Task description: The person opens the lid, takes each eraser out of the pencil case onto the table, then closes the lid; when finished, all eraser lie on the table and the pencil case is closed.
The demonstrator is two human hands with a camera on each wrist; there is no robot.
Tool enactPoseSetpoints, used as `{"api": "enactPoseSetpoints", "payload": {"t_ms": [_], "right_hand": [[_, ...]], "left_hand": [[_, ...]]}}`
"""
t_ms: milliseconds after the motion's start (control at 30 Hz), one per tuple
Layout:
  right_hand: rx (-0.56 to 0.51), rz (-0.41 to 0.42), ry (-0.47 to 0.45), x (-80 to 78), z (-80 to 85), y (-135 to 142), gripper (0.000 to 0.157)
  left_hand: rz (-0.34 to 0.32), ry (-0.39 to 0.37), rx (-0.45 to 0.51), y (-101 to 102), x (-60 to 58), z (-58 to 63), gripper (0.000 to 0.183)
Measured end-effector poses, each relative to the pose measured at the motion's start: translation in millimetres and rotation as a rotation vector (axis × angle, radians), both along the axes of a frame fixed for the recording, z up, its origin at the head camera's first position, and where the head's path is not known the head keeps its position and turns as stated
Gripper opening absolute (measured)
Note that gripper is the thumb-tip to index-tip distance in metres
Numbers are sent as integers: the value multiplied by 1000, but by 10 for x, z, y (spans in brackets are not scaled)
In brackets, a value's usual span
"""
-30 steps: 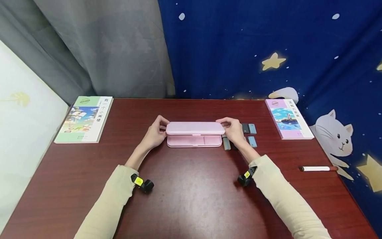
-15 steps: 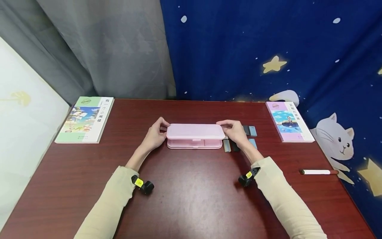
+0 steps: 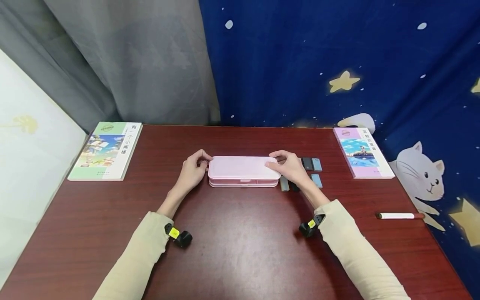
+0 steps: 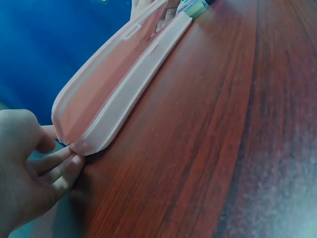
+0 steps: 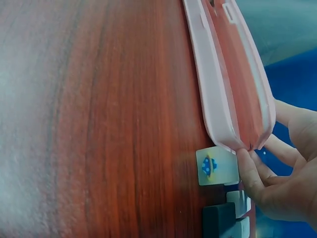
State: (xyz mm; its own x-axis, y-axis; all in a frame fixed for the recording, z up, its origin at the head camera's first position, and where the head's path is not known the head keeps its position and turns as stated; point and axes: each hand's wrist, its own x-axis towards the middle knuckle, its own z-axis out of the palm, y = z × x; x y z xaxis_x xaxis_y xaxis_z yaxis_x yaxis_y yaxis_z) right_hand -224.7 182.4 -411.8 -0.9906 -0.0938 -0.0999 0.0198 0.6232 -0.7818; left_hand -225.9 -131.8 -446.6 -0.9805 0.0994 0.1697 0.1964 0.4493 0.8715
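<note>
A pink pencil case [image 3: 243,167] lies on the table, its lid tilted down over the base with a narrow gap along the front. My left hand [image 3: 191,171] holds its left end; in the left wrist view, fingertips [image 4: 69,171] touch the base's corner and another finger is behind the lid [image 4: 94,84]. At the right end, my right hand [image 3: 291,167] grips the case, thumb on the lid's top in the head view. The right wrist view has fingers [image 5: 250,171] at the base's corner. The case's inside is mostly hidden.
Several small grey, black and blue blocks [image 3: 316,180] lie right of the case, partly under my right hand; one block [image 5: 213,166] bears a blue picture. Books lie at the back left [image 3: 103,152] and back right [image 3: 361,152]. A white marker [image 3: 399,216] lies near the right edge.
The lid has swung down toward the front, and the gap above the base has narrowed. My right thumb has moved onto the lid's top. The left hand stays at the left end.
</note>
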Motion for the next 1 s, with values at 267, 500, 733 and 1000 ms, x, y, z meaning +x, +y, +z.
{"api": "enactPoseSetpoints", "payload": {"t_ms": [267, 500, 733, 1000], "right_hand": [[73, -10, 77, 23, -29, -78, 40], [142, 29, 170, 116, -27, -158, 38], [339, 236, 268, 285, -17, -289, 52], [569, 422, 267, 441, -72, -415, 70]], "left_hand": [[-102, -29, -34, -1, 77, 13, 31], [-133, 18, -91, 49, 119, 40, 40], [-143, 97, -206, 91, 161, 83, 39], [-175, 300, -506, 226, 255, 100, 37]]}}
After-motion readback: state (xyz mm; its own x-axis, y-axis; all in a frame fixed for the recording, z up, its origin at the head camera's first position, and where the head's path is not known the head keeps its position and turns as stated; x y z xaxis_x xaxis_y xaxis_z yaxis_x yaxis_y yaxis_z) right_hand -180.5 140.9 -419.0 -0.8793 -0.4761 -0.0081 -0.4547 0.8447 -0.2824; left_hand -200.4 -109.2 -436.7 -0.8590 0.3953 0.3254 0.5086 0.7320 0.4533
